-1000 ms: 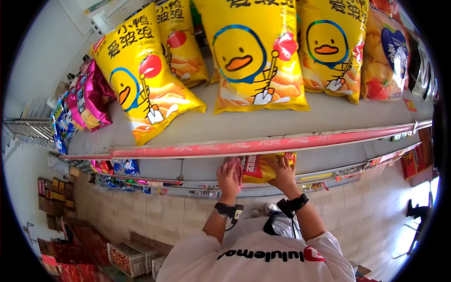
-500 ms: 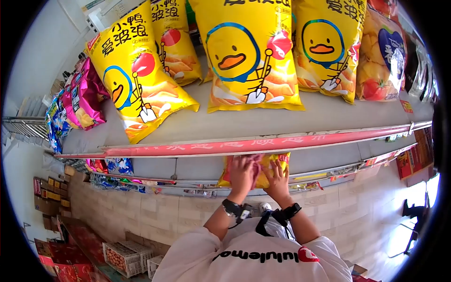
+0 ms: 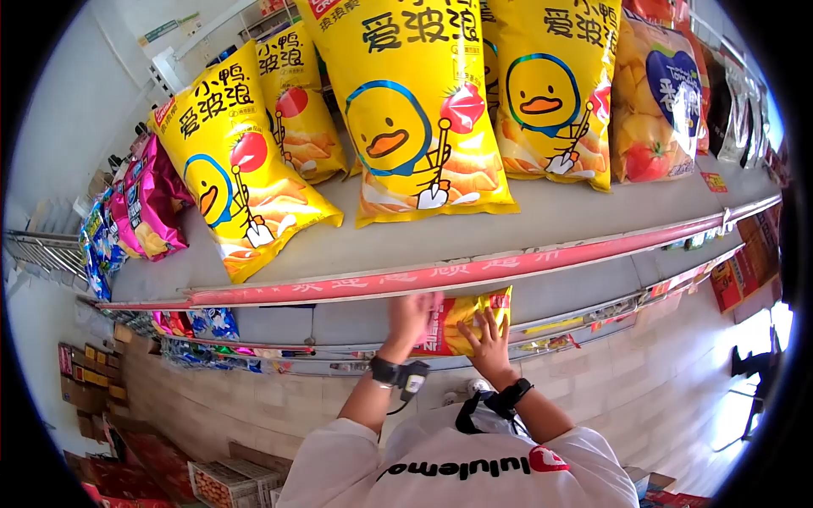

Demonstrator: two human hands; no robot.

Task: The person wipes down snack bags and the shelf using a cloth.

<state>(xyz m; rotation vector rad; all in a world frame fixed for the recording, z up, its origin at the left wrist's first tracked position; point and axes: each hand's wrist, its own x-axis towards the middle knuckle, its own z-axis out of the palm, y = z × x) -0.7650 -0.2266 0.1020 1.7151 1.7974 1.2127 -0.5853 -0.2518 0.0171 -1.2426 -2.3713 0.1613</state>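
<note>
While the right hand (image 3: 485,345) rests, fingers spread, on the glossy, puffy bag (image 3: 453,317) on the lower shelf (image 3: 360,319), the left hand (image 3: 408,320), grip too blurred to tell, has shifted leftward with the pink cloth (image 3: 435,303).

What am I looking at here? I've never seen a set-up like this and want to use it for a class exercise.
There is no machine: these are a person's two bare hands, with dark bands on the wrists. The only camera is worn on the head, looking forward and down, so the person's white shirt fills the bottom of the view.

On the upper shelf stand large yellow snack bags printed with a duck. Below, a yellow-and-red bag lies on the lower shelf. The right hand is spread against it. The left hand, rather blurred, is by the bag's other end with something pink, possibly a cloth; its grip is unclear.
</note>
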